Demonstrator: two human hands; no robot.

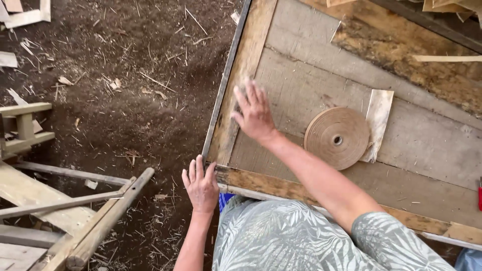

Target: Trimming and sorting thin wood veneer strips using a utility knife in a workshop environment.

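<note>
So starting way out left of the hands, there's a pile of weathered grey-brown wooden poles and slats (75, 211) lying across the dark dirt floor littered with straw and wood chips (125, 100), plus a small pale wooden frame piece (22, 128) up a bit from that. Then you hit the left hand (201, 185), which is open, fingers spread and laid flat right on the near-left corner of the big worn wooden board surface with its thin dark metal-looking edge strip (301, 75). The fingertips are touching that corner where the edge strip meets the near rail, not gripping anything as far as I can see. Just up and to the right of it is the right hand (255, 113), also open, palm down, fingers fanned out and pressed on the yellowish plank that runs along the left side of the surface. Empty too, nothing held. Right of the right hand, near it but not touching, sits a flat round roll of tan wood veneer strip with a small hole in the middle (336, 138), lying on its side on the boards. Just beside the roll on its far right is a pale rectangular scrap of thin wood (379, 123), with the roll's edge overlapping it a bit.
</note>
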